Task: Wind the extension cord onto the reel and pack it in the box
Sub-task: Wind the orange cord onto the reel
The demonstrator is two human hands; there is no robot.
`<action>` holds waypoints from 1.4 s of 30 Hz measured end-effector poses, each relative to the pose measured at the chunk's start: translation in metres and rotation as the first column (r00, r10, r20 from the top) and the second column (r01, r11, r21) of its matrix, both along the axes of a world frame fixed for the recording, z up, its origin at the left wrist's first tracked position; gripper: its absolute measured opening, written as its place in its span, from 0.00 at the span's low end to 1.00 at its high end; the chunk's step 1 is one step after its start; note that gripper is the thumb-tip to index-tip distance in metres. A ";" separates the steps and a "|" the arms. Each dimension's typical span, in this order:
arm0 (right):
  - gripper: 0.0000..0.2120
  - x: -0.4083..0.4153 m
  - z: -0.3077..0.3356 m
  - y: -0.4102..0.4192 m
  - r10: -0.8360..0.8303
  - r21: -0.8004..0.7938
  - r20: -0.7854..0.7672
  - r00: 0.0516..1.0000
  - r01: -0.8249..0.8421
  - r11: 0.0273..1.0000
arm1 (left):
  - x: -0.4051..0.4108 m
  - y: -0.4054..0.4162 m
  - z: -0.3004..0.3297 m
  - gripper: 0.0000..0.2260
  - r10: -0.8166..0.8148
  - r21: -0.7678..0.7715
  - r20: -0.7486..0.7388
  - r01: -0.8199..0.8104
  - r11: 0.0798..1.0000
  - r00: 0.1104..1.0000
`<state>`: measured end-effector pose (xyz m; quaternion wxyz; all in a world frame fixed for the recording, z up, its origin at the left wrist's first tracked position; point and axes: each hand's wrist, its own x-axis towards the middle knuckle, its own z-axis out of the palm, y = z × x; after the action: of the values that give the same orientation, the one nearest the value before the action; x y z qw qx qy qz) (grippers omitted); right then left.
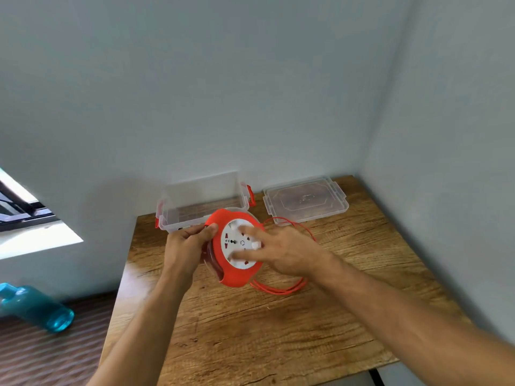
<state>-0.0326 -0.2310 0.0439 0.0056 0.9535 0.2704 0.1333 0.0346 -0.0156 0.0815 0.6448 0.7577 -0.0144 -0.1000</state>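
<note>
Head view: The reel (237, 246) is a round orange plastic housing with a white circular socket face, held tilted above the middle of the wood-grain tabletop (264, 330). The left hand (185, 246) grips the reel's left rim, fingers (209, 229) clenched around the edge. The right hand (281, 250) lies on the socket face with its fingers spread and blurred; whether they grip anything cannot be told. Thin orange extension cord (281, 289) hangs in loose loops from the reel's lower right side onto the tabletop, with another loop arcing behind the right hand.

The box (203, 201) is a clear rectangular plastic container with red latches, standing open at the tabletop's far left corner, against the wall. Its lid (305, 200), clear, flat and moulded with an octagonal panel, lies at the far edge towards the right corner, apart from the box.

A translucent teal bottle (36, 307) lies on the floor left of the tabletop.
</note>
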 end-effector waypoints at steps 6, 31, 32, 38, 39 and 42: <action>0.28 0.004 0.006 0.004 0.178 -0.240 0.006 0.984 -0.172 0.956 | 0.004 -0.001 0.012 0.07 -0.179 0.112 -0.081 0.188 0.976 0.980; 0.13 -0.008 0.036 0.045 -0.518 0.376 -0.314 0.796 0.605 0.702 | -0.019 0.002 -0.014 0.03 0.137 -0.184 -0.089 -0.152 0.971 0.987; 0.14 -0.008 0.037 0.039 -0.445 0.334 -0.195 0.874 0.486 0.808 | -0.016 0.001 -0.012 0.03 0.144 -0.183 -0.098 -0.160 0.970 0.985; 0.33 -0.001 0.031 0.005 0.092 -0.167 -0.088 0.992 -0.106 0.980 | 0.001 0.006 0.002 0.06 0.035 -0.104 -0.108 -0.046 0.994 0.994; 0.36 0.001 0.030 0.003 0.146 -0.198 -0.084 0.986 -0.160 0.967 | 0.003 0.007 0.004 0.07 0.006 -0.075 -0.109 -0.014 0.997 0.994; 0.39 0.007 0.025 -0.002 0.252 -0.265 -0.075 0.965 -0.263 0.928 | 0.009 0.008 0.006 0.07 -0.082 -0.017 -0.134 0.081 0.997 0.988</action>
<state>-0.0254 -0.2330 0.0691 0.1141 0.9023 0.4088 0.0756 0.0432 -0.0074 0.0874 0.6441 0.7442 -0.0025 -0.1769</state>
